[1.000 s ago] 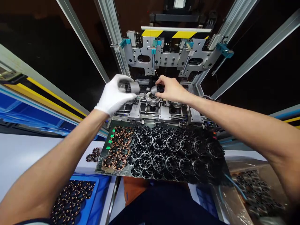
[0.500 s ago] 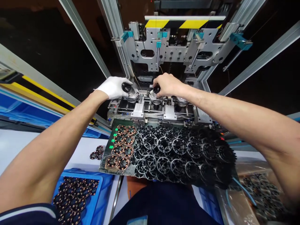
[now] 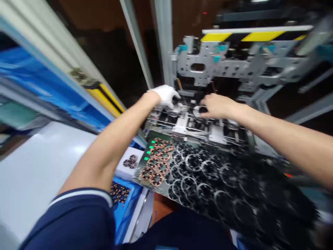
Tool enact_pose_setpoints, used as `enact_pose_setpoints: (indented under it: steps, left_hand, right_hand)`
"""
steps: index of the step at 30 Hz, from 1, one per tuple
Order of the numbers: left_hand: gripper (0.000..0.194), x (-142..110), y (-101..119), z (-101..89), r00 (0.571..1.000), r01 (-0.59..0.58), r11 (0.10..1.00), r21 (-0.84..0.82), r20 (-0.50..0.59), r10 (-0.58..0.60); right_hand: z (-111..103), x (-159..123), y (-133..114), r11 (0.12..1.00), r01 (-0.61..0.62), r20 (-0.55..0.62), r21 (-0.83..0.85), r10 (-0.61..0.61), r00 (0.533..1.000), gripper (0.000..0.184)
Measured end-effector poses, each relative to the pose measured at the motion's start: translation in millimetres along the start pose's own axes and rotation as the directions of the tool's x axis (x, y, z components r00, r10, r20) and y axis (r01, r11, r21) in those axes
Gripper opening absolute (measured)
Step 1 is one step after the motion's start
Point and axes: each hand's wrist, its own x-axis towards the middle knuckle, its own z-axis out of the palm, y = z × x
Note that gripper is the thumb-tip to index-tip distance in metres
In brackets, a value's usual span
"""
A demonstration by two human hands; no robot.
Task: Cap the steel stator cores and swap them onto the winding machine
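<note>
My left hand (image 3: 165,94), in a white glove, curls its fingers around a black cylindrical part (image 3: 176,100) at the left round metal fixture (image 3: 175,111) of the machine. With bare fingers, my right hand (image 3: 219,106) closes on a similar black part (image 3: 203,110) at the middle fixture (image 3: 196,111). Motion blur hides how each part sits in its fixture. In front of the machine lies a dark green board (image 3: 142,163). Copper-wound rings (image 3: 157,178) rest on its left side, and many black slotted rings (image 3: 189,185) cover the remainder.
Above my hands hangs a metal plate assembly (image 3: 208,66) under a yellow-black striped bar (image 3: 262,36). Upright aluminium posts (image 3: 137,45) flank the machine. A few small wound rings (image 3: 130,161) lie left of the board, above a blue bin (image 3: 135,194) holding more.
The camera view has swung left, so everything appears farther right and blurred. Both hands remain at the same fixtures, with fingers around the black parts.
</note>
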Motion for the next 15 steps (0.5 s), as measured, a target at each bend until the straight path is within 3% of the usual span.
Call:
enact_pose_setpoints:
  steps: [3,5,9,12,15]
  left_hand:
    - [0.08,-10,10,8.7,1.0,0.01,1.0,-0.011,-0.001,-0.01]
    - [0.078,-20,21,30.8,0.997,0.058,0.998,-0.018,-0.053,-0.059]
    - [0.1,-43,51,88.3,0.971,0.168,0.985,-0.05,-0.167,-0.174]
    - [0.101,-54,60,101.3,0.965,0.159,0.98,-0.117,-0.194,-0.179]
    - [0.096,-65,59,82.6,0.966,0.096,0.971,-0.22,-0.215,-0.145]
  right_hand:
    - [29,-28,-3,0.998,0.032,0.046,-0.06,-0.029,0.999,0.09]
    - [48,-44,3,0.995,0.052,0.048,-0.081,-0.048,0.998,0.106]
    - [68,-60,10,0.989,0.054,0.028,-0.135,-0.05,0.998,0.105]
    - [63,-58,-4,0.988,0.015,0.045,-0.152,-0.008,0.999,0.097]
    - [34,-60,-23,0.986,0.013,0.105,-0.165,0.004,0.994,0.092]
